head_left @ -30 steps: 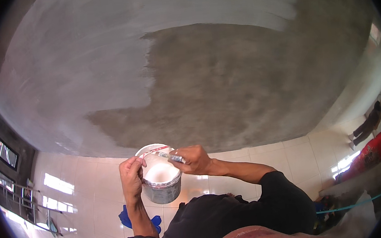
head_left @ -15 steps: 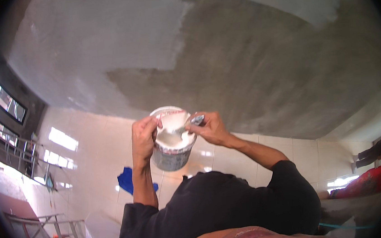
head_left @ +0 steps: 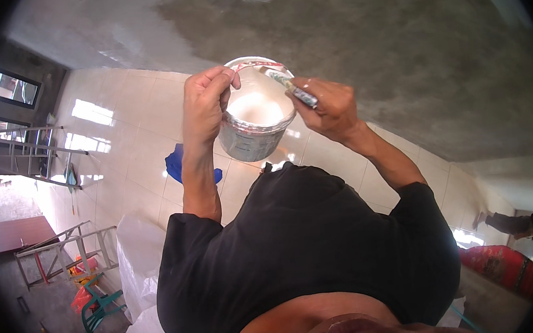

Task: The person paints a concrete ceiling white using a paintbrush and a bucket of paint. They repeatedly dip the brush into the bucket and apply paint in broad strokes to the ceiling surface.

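A plastic bucket (head_left: pixel 251 141) hangs above the tiled floor in front of me, with white paint (head_left: pixel 256 107) inside. My left hand (head_left: pixel 207 99) is closed on its thin, red-marked handle (head_left: pixel 261 63) at the left rim. In my right hand (head_left: pixel 331 105) is a paintbrush (head_left: pixel 302 93), gripped at the right side of the bucket. Its head points up and left over the opening, near the far rim and above the paint. Beyond the bucket rises a wall (head_left: pixel 345 52), part dark grey, part paler.
Pale glossy tiles (head_left: pixel 138 117) cover the floor, where a blue cloth-like item (head_left: pixel 176 163) lies. To the left are metal frames (head_left: pixel 43 151), a green plastic chair (head_left: pixel 98 305) and white plastic sheeting (head_left: pixel 140 260). A red patterned object (head_left: pixel 504 269) is at the right.
The brush has come up from the paint's surface to the far right of the rim. My left hand stays on the handle. The view has shifted, so bucket and hands appear higher.
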`<state>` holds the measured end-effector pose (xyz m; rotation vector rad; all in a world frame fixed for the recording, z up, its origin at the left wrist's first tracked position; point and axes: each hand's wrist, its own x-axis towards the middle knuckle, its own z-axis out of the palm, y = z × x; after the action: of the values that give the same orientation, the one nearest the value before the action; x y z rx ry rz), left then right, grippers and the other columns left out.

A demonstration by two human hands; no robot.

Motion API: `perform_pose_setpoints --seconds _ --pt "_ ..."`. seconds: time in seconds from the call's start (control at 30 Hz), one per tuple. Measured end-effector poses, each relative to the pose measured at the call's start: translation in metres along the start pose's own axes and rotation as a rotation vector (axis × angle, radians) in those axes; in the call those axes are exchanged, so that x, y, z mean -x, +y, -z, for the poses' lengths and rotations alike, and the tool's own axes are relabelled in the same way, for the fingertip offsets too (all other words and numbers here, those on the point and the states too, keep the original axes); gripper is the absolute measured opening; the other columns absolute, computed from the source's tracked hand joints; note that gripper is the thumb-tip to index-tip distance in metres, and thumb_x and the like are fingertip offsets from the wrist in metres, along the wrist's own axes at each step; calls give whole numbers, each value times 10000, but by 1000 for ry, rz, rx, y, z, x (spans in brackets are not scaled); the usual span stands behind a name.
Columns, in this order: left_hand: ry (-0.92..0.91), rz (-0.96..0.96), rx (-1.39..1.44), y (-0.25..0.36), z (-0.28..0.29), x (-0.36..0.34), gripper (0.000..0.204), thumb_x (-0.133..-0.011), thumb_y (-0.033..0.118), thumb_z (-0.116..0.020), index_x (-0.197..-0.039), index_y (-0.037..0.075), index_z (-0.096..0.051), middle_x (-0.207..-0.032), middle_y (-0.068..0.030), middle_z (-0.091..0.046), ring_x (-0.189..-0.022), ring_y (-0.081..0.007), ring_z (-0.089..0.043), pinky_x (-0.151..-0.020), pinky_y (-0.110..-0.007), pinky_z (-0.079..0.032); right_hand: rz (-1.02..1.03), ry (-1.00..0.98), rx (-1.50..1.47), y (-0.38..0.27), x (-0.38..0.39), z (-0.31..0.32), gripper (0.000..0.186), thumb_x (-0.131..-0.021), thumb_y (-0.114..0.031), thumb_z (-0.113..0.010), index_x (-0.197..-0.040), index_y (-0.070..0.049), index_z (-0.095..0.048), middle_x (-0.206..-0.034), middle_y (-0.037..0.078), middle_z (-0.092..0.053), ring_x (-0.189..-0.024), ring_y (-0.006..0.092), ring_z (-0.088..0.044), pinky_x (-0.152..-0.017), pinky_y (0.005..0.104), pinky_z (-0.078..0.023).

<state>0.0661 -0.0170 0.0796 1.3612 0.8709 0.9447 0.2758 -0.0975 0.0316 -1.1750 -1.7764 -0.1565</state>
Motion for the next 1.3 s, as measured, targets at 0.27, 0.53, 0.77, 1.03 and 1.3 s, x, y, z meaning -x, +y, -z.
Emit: perform_pose_setpoints --seconds 0.27,0.53,0.77,1.03,1.3 --pt "-24 -27 12 -3 0 -5 247 -889 172 -547 -702 27 -619 -510 97 -333 -478 -17 -245 -466 -235 -167 -771 -126 -793 -6 -13 2 177 -805 -77 -734 -924 49 -699 -707 101 -700 -602 124 -655 -542 238 -500" --pt "-4 -2 -16 2 0 -1 248 -887 176 -546 -702 27 -620 -507 97 -338 -473 -11 -246 -461 -232 -169 -525 -48 -612 5 -4 -16 181 -802 -79 -731 -945 28 -702 -770 104 -710 -599 130 -641 -529 265 -491" --pt "-2 0 -55 1 0 0 260 -890 184 -543 -693 28 -614 -504 100 -353 -458 -7 -266 -444 -231 -179 14 23 -111 29 2 -31 208 -735 -97 -751 -926 -28 -703 -788 111 -688 -568 227 -620 -501 316 -467" --pt "18 -17 -70 -3 0 -3 269 -882 216 -550 -686 41 -611 -487 70 -380 -439 -24 -294 -424 -234 -190 -532 -60 -581 0 -8 -15 175 -794 -80 -762 -898 38 -684 -738 84 -695 -589 110 -634 -530 257 -502" --pt "-10 -8 -35 -5 3 -5 253 -882 180 -543 -679 42 -601 -477 82 -355 -415 -21 -262 -403 -228 -174 -739 -87 -852 11 -4 -27 154 -829 -118 -718 -890 22 -699 -718 54 -688 -608 93 -632 -533 259 -479"
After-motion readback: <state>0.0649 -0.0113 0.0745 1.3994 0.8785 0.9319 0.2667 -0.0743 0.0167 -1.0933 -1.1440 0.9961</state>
